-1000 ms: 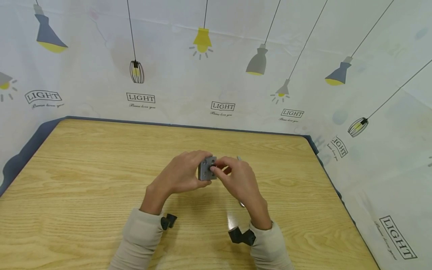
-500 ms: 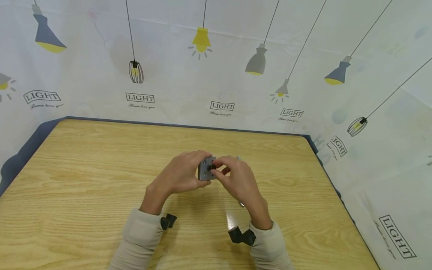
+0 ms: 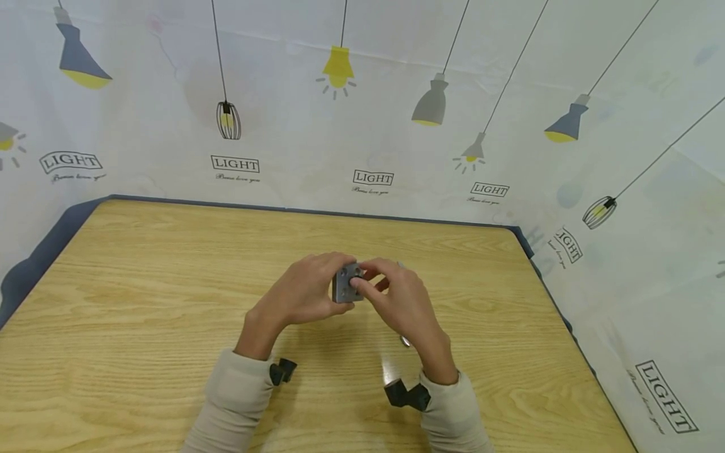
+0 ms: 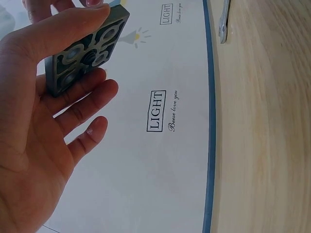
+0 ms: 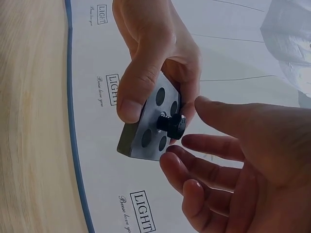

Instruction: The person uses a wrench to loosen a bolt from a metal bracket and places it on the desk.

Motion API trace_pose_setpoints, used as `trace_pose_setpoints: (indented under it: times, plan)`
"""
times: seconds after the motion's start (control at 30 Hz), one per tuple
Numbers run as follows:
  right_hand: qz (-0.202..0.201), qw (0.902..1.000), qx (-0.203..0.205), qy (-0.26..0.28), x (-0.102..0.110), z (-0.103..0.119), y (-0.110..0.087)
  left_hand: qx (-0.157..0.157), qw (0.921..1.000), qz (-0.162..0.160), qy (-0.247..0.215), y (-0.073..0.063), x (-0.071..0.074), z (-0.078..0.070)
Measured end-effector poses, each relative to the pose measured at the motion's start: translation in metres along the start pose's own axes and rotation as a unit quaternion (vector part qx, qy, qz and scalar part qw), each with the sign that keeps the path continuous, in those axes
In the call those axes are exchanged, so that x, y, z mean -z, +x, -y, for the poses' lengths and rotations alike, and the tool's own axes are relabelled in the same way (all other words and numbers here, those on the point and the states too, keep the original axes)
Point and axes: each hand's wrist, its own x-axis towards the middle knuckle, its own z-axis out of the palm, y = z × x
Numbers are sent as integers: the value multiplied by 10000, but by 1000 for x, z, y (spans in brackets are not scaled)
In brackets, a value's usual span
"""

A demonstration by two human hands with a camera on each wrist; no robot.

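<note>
My left hand (image 3: 331, 284) holds a small grey square plate (image 3: 343, 286) on edge above the table, thumb on one rim and fingers behind it. The plate (image 5: 148, 124) has several round holes, and a black screw (image 5: 171, 124) stands in its centre. The fingertips of my right hand (image 3: 365, 278) are gathered round the screw head. In the right wrist view that hand (image 5: 194, 121) is loosely spread, its thumb a little apart from the screw. The left wrist view shows the plate's ribbed back (image 4: 82, 53).
A wooden table (image 3: 141, 302) is walled by a white lamp-print cloth (image 3: 374, 126) at the back and right. A metal wrench (image 4: 223, 19) lies on the table beyond my right hand, its tip (image 3: 401, 266) showing. Black wrist camera mounts (image 3: 406, 396) sit on both sleeves.
My right thumb and fingers have shifted slightly round the screw head. The plate and my left hand have stayed where they were.
</note>
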Motion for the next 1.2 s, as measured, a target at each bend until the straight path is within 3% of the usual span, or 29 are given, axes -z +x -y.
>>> trace_pose_setpoints:
  times: [1.2]
  plan:
    - [84, 9994, 305, -148, 0, 1, -1, 24, 10000, 10, 2, -1, 1, 0]
